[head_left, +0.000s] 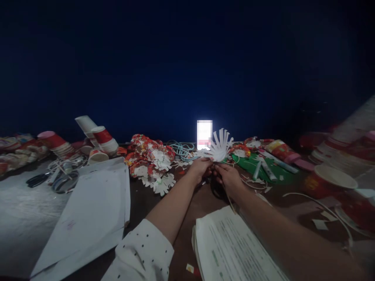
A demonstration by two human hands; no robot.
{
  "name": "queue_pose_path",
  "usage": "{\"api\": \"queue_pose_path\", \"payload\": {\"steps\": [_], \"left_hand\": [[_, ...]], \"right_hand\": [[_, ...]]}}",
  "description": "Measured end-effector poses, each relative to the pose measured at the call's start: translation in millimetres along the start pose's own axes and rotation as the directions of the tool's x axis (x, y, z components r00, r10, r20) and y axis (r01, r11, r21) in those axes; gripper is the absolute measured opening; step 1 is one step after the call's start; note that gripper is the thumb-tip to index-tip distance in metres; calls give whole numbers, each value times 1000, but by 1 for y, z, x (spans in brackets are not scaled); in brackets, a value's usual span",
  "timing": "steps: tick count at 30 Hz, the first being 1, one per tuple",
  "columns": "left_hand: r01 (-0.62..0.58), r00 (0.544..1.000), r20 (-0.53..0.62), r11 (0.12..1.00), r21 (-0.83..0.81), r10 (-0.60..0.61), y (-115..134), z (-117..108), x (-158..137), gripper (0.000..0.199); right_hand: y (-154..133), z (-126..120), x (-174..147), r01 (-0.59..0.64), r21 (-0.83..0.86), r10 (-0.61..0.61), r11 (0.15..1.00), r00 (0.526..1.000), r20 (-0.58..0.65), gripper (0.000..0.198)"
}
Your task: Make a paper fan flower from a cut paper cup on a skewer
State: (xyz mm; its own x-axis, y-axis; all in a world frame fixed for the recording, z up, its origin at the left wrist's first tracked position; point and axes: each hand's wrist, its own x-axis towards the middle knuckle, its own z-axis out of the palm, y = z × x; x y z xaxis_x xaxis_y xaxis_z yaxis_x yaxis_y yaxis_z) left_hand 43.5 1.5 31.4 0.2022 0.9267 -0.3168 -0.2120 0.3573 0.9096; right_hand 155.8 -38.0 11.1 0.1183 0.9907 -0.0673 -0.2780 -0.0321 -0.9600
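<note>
A white paper cup cut into strips (221,150), its strips fanned outward, is held up over the middle of the table. My left hand (200,168) pinches its lower edge from the left. From the right, the closed fingers of my right hand (230,177) meet the same edge. The fingertips of both hands are partly hidden behind the knuckles. Below the right hand is a dark rounded object (218,191), too dim to name. A heap of red and white cut paper pieces (152,160) lies just left of my hands.
A stack of printed paper (231,242) lies in front of me, with white sheets (93,207) to its left. Paper cups (104,140) stand at back left; another red cup (331,183) is at right. Marker-like tubes (266,168) rest on green material (246,164). A lit screen (204,132) glows behind.
</note>
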Motion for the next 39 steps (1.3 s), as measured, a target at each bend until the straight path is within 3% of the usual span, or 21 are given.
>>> {"api": "queue_pose_path", "payload": {"steps": [11,16,27,39], "left_hand": [[-60,997,-53,996,-66,56,3,-3,-6,16],[5,995,-101,994,-112,-17,3,-2,-4,18],[28,998,-55,986,-162,-37,-3,-5,4,35],[-85,996,-12,995,47,85,-10,-11,5,34]], "right_hand": [[1,3,-6,-41,-35,41,999,999,2,23],[4,2,-4,-79,8,79,997,997,2,15],[10,-1,3,-114,127,110,985,993,41,29],[-1,-2,2,-107,179,127,978,986,-107,20]]}}
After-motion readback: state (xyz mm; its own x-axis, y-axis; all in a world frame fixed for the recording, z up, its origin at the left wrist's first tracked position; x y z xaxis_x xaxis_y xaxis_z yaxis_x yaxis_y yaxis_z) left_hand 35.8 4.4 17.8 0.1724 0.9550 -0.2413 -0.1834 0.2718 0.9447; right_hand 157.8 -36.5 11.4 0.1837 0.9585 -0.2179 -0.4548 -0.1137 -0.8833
